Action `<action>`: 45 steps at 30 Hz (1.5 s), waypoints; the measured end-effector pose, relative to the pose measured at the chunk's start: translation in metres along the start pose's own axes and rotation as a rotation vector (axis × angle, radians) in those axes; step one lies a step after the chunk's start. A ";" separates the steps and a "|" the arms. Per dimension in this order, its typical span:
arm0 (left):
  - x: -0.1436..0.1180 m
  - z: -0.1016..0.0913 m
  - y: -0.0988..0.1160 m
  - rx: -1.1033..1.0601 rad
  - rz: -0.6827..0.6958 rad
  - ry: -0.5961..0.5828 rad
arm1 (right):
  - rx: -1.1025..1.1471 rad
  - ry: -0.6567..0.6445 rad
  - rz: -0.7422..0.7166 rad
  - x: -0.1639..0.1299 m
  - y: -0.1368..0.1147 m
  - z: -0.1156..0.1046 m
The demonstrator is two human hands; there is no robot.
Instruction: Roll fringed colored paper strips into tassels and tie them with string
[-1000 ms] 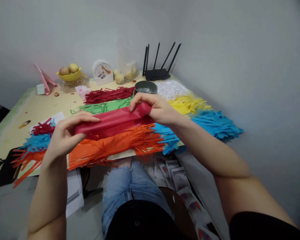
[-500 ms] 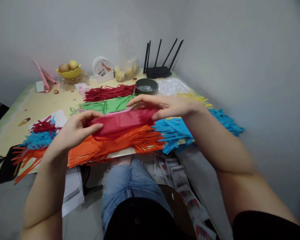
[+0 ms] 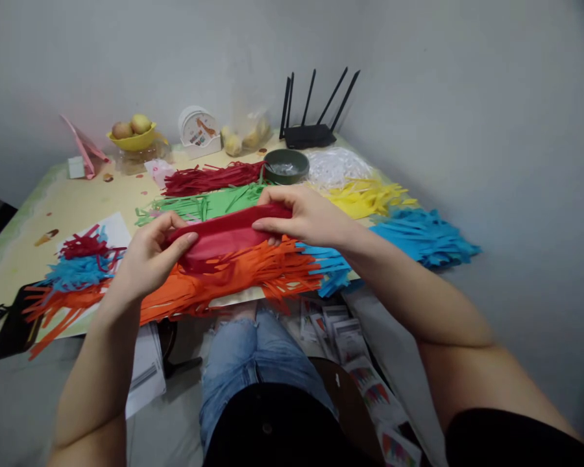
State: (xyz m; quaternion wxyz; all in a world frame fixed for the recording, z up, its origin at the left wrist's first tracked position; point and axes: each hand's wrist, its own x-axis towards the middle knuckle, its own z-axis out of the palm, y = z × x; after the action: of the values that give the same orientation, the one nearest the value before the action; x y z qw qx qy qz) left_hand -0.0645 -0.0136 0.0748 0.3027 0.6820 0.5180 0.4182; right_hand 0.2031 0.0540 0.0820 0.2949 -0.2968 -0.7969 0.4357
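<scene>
A folded sheet of red tissue paper [image 3: 224,237] is stretched between my two hands, above the table. My left hand [image 3: 153,250] pinches its left end between thumb and fingers. At the right end my right hand [image 3: 296,214] grips the top edge, thumb in front. Just below and nearer me lies fringed orange tissue paper [image 3: 233,275]. Beyond the red sheet are fringed green paper [image 3: 226,201] and dark red fringed paper [image 3: 214,178]. Blue fringed paper [image 3: 423,237] and yellow fringed paper [image 3: 370,198] lie to the right, partly behind my right arm.
Along the back stand a router [image 3: 309,135] with antennas, a dark green bowl [image 3: 286,167], a yellow fruit bowl [image 3: 132,139] and a coaster holder [image 3: 199,139]. White shredded strips [image 3: 338,167] lie beside the green bowl. Small fringed bundles [image 3: 78,269] and a black tablet-like object [image 3: 17,324] are at left.
My right hand has closed on the red sheet's right end and moved left and slightly toward me. The sheet's upper edge is now lifted and folded over; my left hand keeps its hold.
</scene>
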 end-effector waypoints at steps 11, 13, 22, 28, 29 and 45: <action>-0.016 0.001 -0.012 -0.153 0.169 0.138 | 0.444 0.103 -0.137 -0.014 0.014 0.015; -0.018 -0.001 -0.010 -0.157 0.210 0.104 | 0.472 0.108 -0.152 -0.014 0.017 0.016; -0.021 0.001 -0.012 -0.227 0.230 0.101 | 0.194 0.103 -0.397 -0.017 0.015 0.007; -0.021 0.002 -0.012 -0.152 0.285 0.084 | 0.070 0.090 -0.508 -0.017 0.016 0.004; -0.021 0.001 -0.012 -0.118 0.313 0.068 | 0.065 0.083 -0.506 -0.017 0.016 0.003; -0.024 0.017 0.004 0.219 0.278 0.201 | -0.318 0.146 -0.464 -0.024 -0.002 0.006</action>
State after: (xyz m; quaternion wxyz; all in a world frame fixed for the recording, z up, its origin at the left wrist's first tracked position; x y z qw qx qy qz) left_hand -0.0500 -0.0379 0.0642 0.1127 0.7307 0.4888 0.4631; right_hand 0.2142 0.0325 0.0762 0.3930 -0.1796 -0.8785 0.2040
